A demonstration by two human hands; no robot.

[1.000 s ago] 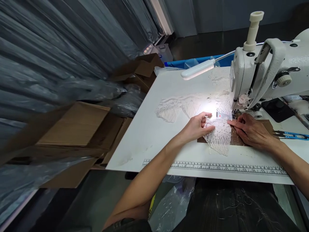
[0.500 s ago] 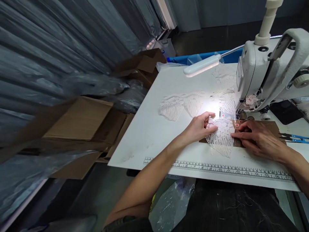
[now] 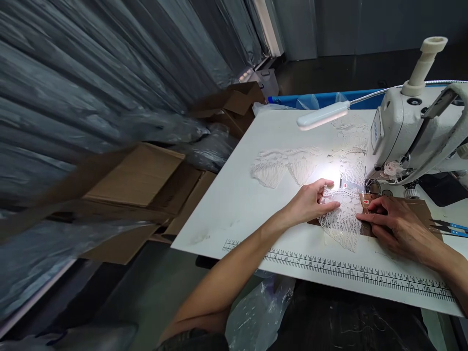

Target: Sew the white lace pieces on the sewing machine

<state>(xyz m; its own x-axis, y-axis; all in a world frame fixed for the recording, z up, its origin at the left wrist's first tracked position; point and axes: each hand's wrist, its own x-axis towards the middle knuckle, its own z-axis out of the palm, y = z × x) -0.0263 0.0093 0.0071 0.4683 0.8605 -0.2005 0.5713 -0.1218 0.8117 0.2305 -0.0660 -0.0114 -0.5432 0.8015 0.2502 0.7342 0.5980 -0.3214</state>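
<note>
Lace (image 3: 341, 219) between left hand (image 3: 310, 201) and right hand (image 3: 398, 224)

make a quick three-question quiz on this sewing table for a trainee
1. True or false: the left hand is touching the lace piece that lies between the hands.
2. The ruler scale runs along which edge of the white table? A) the far edge B) the edge nearest the person C) the left edge
3. Fill in: the snips to the right of the right hand have ___ handles.

Key: 1 true; 2 B; 3 blue.
</note>
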